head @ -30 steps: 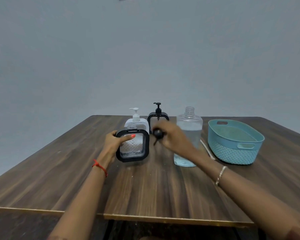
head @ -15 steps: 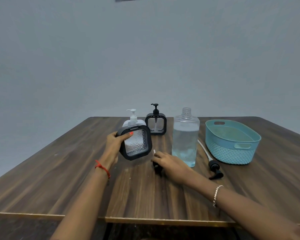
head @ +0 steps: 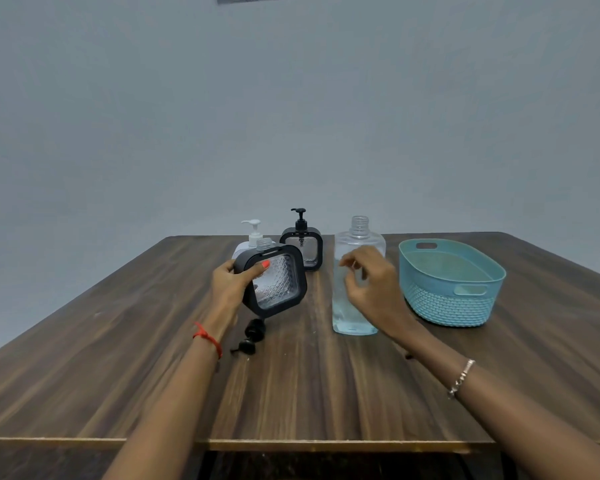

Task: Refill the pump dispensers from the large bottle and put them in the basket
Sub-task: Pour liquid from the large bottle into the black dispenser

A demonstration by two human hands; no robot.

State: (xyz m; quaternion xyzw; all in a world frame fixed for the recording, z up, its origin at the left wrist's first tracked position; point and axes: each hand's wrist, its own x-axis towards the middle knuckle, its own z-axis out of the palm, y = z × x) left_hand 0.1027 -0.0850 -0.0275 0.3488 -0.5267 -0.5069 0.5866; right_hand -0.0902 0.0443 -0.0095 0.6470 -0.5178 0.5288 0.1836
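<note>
Early stage. Left hand (head: 229, 285) fingers grip the uncapped dispenser (head: 278, 282), tilted above the worktop (head: 309, 393); its pump (head: 252, 337) lies below. Right hand (head: 371, 285) fingers loose, holding nothing, at the open large bottle (head: 343, 317). Looks unpoured; basket (head: 447, 306) holds no dispensers.

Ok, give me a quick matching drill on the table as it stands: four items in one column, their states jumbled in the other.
Items:
1. black-framed dispenser
2. loose black pump
3. large bottle
4. basket

States:
a. upright, neck uncapped
b. lying on the table
c. tilted, gripped by the left hand
d. teal, standing at the far right

Pairs: 1-c, 2-b, 3-a, 4-d
</note>
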